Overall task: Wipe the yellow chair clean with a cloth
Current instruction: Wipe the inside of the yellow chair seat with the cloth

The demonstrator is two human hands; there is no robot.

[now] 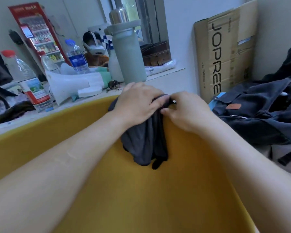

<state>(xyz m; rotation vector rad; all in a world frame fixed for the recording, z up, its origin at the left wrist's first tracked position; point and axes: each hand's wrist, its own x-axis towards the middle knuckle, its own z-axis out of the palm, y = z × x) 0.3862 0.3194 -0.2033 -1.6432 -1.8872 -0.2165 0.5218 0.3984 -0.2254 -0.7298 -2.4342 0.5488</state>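
Note:
The yellow chair (141,190) fills the lower half of the view, its curved back rim running from the left edge up to the centre. A dark grey cloth (144,142) is draped over the top of that rim and hangs down the inner side of the backrest. My left hand (138,101) lies over the cloth at the rim, fingers curled onto it. My right hand (186,110) pinches the cloth's upper right edge between thumb and fingers, right beside the left hand.
Behind the chair a cluttered ledge holds a tall grey-green flask (128,51), several plastic water bottles (25,76) and white packaging (71,84). A cardboard box (225,51) leans on the wall at right, with a dark blue backpack (259,111) next to the chair.

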